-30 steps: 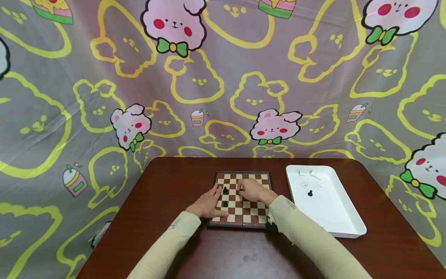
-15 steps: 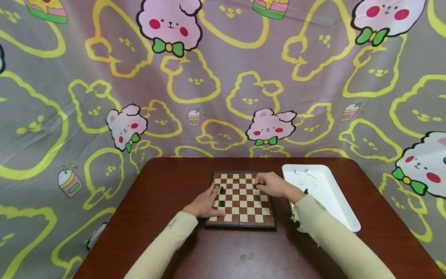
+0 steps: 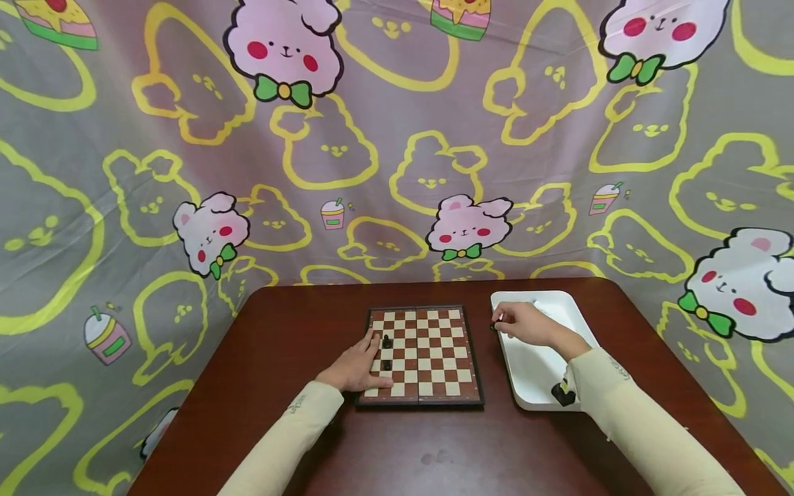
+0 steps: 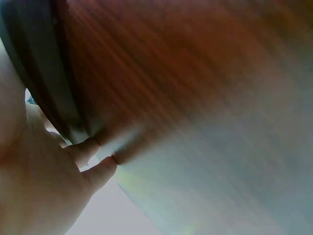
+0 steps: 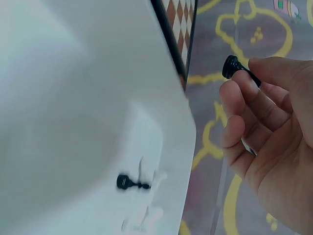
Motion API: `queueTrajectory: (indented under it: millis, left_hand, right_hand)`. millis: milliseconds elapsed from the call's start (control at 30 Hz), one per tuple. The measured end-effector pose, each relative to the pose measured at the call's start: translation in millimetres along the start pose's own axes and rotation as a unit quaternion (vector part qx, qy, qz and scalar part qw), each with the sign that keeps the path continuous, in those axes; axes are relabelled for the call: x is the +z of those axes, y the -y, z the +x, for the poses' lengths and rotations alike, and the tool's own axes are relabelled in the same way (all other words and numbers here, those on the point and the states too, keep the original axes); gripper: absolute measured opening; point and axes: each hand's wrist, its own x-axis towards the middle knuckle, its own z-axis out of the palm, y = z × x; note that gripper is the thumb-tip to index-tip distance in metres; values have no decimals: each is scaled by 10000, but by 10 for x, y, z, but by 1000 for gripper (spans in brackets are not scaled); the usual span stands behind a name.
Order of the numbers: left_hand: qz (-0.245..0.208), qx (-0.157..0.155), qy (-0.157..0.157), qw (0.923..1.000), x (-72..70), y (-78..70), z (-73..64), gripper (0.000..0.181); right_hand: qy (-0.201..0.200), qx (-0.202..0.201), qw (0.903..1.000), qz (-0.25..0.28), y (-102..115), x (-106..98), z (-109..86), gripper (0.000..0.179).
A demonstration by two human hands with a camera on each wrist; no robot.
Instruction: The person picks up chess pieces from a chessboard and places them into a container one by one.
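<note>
My right hand (image 3: 527, 322) pinches a black chess piece (image 5: 232, 67) between thumb and fingers, over the left rim of the white tray (image 3: 517, 386). The piece's base points out of the fingertips; its top is hidden by the fingers. My left hand (image 3: 353, 366) lies spread on the left edge of the chessboard (image 3: 434, 355), thumb and fingers extended. Near its fingers, one black chess piece (image 3: 387, 341) stands on the board, and another black piece (image 3: 387, 365) is a little closer to me.
In the right wrist view, a black chess piece (image 5: 129, 183) lies in the tray near some white pieces (image 5: 143, 220). The tray is right of the board on the dark wooden table (image 3: 298, 331). A patterned cloth (image 3: 384, 172) hangs behind and at the sides.
My right hand has moved right, from over the chessboard to the tray's left rim, carrying the black chess piece. The left hand has stayed at the board's left edge.
</note>
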Motion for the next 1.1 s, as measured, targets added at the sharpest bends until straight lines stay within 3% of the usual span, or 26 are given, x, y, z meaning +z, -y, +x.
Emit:
queueTrajectory:
  millis: [267, 700, 900, 1100]
  left_hand:
    - [26, 55, -118, 9999, -33, 12, -15, 109]
    - [-180, -12, -13, 9998, -29, 9, -29, 110]
    - [-233, 15, 9, 9997, -36, 26, -33, 111]
    - [-224, -17, 53, 9997, -35, 52, -15, 113]
  right_hand:
    - [-127, 230, 9995, 191, -159, -160, -143, 6]
    - [-111, 339, 9991, -208, -436, -306, -377, 15]
    - [-50, 389, 9991, -183, -366, -300, -387, 15]
    - [-11, 231, 9996, -190, -218, -201, -236, 14]
